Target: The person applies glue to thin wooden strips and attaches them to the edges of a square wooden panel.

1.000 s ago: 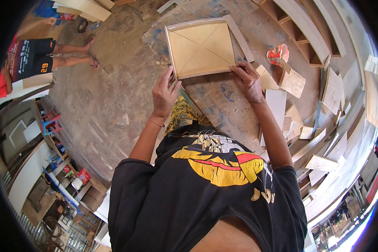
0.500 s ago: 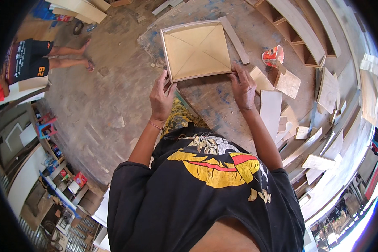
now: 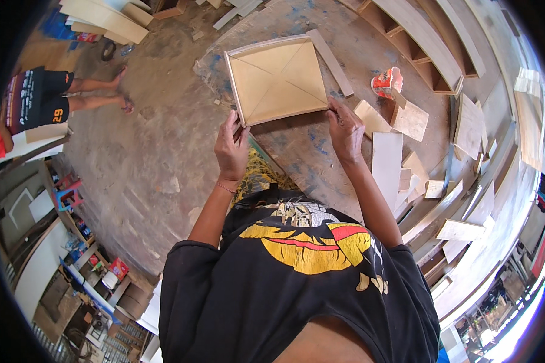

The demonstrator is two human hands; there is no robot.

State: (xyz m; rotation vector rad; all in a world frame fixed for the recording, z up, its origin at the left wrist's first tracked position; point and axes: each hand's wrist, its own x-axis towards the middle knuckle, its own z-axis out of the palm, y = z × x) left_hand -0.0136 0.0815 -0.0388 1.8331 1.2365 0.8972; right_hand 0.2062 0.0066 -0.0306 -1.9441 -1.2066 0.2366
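Note:
A shallow wooden tray [image 3: 278, 81], like a drawer, with a pale yellow-brown base and thin raised sides, is held out before me. Two crossing diagonal lines mark its base. My left hand [image 3: 231, 148] pinches its near left corner between thumb and fingers. At the near right corner, my right hand [image 3: 346, 130] grips the rim with the fingers bent. The tray tilts slightly, its right end higher in the picture than its left. Below its near side lies a shadow on the worn work surface [image 3: 297, 142].
A long wood strip [image 3: 330, 63] lies beside the tray's right side. Further right are an orange-red tub [image 3: 386, 82], a square wood block [image 3: 410, 120], a pale board [image 3: 386, 163] and several offcuts. Long wooden frames [image 3: 415, 36] stand far right. Another person's legs [image 3: 100, 94] show at far left.
The tray has turned a little counterclockwise and shifted slightly left, its left corner coming nearer to me. Both hands have stayed at its near corners.

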